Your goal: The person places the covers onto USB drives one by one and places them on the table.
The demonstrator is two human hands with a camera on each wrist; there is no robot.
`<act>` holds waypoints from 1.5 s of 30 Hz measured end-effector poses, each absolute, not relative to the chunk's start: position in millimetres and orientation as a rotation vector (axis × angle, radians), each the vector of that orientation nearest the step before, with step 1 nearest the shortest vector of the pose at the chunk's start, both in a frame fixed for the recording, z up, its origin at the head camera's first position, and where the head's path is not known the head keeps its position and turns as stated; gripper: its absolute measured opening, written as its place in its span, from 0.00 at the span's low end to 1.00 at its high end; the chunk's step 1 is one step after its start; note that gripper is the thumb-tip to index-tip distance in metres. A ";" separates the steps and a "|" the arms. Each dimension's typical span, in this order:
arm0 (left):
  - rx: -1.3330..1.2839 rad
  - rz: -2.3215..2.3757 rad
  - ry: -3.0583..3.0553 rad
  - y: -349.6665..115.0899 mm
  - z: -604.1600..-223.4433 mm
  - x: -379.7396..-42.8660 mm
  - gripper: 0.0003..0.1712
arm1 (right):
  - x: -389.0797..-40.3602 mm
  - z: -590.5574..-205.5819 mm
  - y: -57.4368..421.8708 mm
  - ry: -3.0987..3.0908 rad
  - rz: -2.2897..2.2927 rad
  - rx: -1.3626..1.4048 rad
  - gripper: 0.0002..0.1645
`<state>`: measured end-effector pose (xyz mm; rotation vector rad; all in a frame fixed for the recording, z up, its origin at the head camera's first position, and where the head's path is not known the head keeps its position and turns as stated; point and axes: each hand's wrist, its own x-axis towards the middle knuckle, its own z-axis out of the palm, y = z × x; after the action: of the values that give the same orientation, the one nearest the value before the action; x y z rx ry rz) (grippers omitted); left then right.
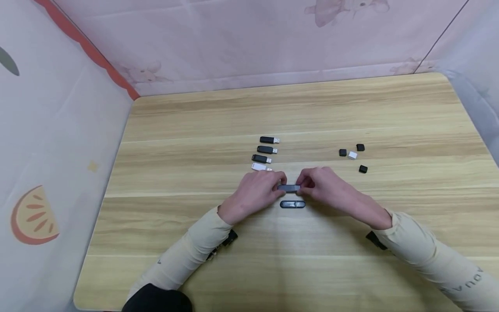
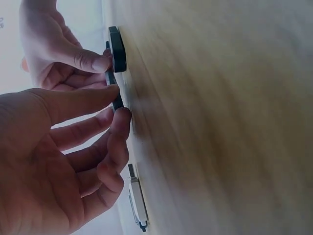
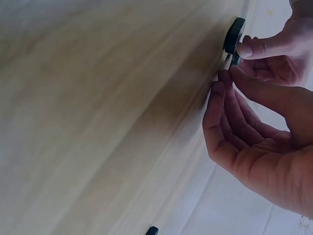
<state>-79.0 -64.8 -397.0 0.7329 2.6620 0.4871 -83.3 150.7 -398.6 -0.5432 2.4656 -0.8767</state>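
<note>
A grey stick (image 1: 289, 188) is held near the middle of the table (image 1: 187, 173), its left end pinched by the left hand (image 1: 255, 190) and its right end by the right hand (image 1: 329, 188); whether the table is touched by it cannot be told. Just on its near side, a capped stick (image 1: 293, 204) is seen lying parallel. Beyond the left hand, a white stick (image 1: 259, 167) and three black sticks (image 1: 265, 150) are lined up, plugs pointed right. Farther right, a white cap (image 1: 352, 155) is scattered among three black caps (image 1: 360, 147).

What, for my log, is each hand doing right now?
Left hand: pinching one end of the dark grey USB stick.
Right hand: pinching its other end.
</note>
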 end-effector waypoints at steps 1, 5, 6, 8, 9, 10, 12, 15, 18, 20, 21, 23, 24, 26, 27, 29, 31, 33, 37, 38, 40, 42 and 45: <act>0.733 0.486 2.659 -64.6 -397.4 -79.1 0.07 | -83.0 -398.6 150.4 2.464 -0.875 -0.543 0.05; 0.741 0.491 2.655 -64.1 -399.2 -79.6 0.07 | -81.8 -400.3 149.0 2.455 -0.868 -0.543 0.04; 0.745 0.492 2.655 -64.1 -399.7 -79.7 0.07 | -81.5 -400.3 148.6 2.451 -0.867 -0.543 0.04; 0.751 0.496 2.652 -64.0 -400.2 -79.6 0.07 | -81.2 -400.3 147.4 2.446 -0.862 -0.539 0.04; 0.753 0.500 2.650 -64.0 -400.1 -79.5 0.07 | -81.0 -400.3 147.0 2.445 -0.861 -0.539 0.04; 0.754 0.504 2.646 -63.9 -400.1 -79.3 0.07 | -80.9 -399.9 146.6 2.445 -0.859 -0.539 0.04; 0.752 0.513 2.638 -63.6 -399.9 -79.1 0.07 | -80.8 -399.7 146.1 2.449 -0.856 -0.544 0.04; 0.746 0.533 2.622 -63.6 -399.6 -78.8 0.08 | -80.5 -399.4 145.7 2.454 -0.849 -0.544 0.04; 0.731 0.561 2.610 -65.6 -398.8 -79.2 0.10 | -80.2 -399.0 146.0 2.455 -0.841 -0.543 0.05; 0.722 0.586 2.609 -68.8 -397.5 -80.5 0.11 | -80.1 -398.5 146.2 2.452 -0.834 -0.532 0.06; 0.711 0.603 2.608 -71.1 -396.2 -81.2 0.11 | -80.2 -398.7 146.1 2.451 -0.830 -0.522 0.06; 0.692 0.626 2.621 -77.0 -393.8 -83.3 0.12 | -80.5 -398.3 146.5 2.448 -0.829 -0.524 0.08; 0.680 0.638 2.629 -80.4 -392.5 -84.6 0.12 | -80.7 -398.1 147.0 2.446 -0.831 -0.529 0.10; 0.658 0.643 2.656 -88.0 -390.7 -87.2 0.13 | -80.6 -398.8 148.1 2.445 -0.836 -0.525 0.13; 0.647 0.641 2.669 -91.7 -390.1 -88.5 0.13 | -80.5 -399.3 149.0 2.448 -0.839 -0.526 0.14; 0.634 0.634 2.697 -98.8 -390.0 -91.2 0.12 | -79.7 -399.9 151.5 2.457 -0.855 -0.530 0.16; 0.635 0.623 2.722 -104.7 -391.1 -93.6 0.12 | -78.6 -400.7 154.3 2.473 -0.868 -0.522 0.16; 0.642 0.618 2.745 -108.7 -392.5 -95.6 0.11 | -77.9 -401.0 157.9 2.494 -0.879 -0.526 0.15; 0.664 0.590 2.785 -112.8 -395.2 -99.1 0.12 | -78.7 -399.1 165.9 2.542 -0.894 -0.535 0.10; 0.668 0.579 2.793 -113.3 -395.5 -100.1 0.13 | -79.4 -398.3 168.0 2.558 -0.893 -0.541 0.09; 0.670 0.555 2.805 -113.9 -395.8 -101.8 0.13 | -81.0 -397.1 172.3 2.588 -0.891 -0.548 0.07; 0.663 0.526 2.813 -114.1 -396.0 -103.2 0.13 | -82.7 -396.0 176.9 2.619 -0.889 -0.562 0.05; 0.650 0.487 2.819 -114.7 -395.9 -104.3 0.13 | -86.7 -394.9 184.6 2.652 -0.873 -0.566 0.04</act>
<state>-104.3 -114.7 -395.9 0.6501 2.8193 0.4873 -86.7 184.6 -394.9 -0.5664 2.6519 -0.8728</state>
